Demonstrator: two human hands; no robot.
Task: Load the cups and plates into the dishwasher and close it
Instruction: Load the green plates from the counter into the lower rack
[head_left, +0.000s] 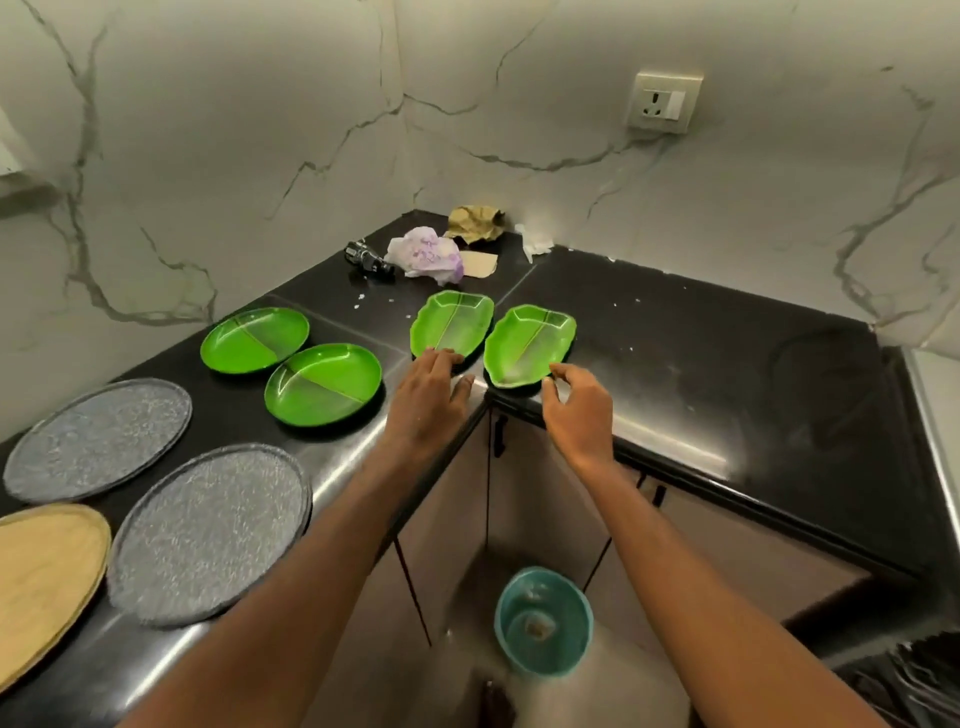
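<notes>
Head cam is showing 2 green dishes, the left leaf plate (453, 325) & the right leaf plate (530, 343), sitting side by side by the corner edge of the black counter (701, 338). L hand (428, 392) is lying flat, fingers straight, tips touching the left one's near rim. R hand (579, 410) is hanging just by the right one's near rim, fingers bent & a bit apart, holding nothing. They're looking light, hard & shiny, prob plastic, so maybe slippy; pinching the raised rim is looking best. Waiting further left: green oval plates (322, 384), grey plates (208, 535), tan plate (47, 582).
</notes>
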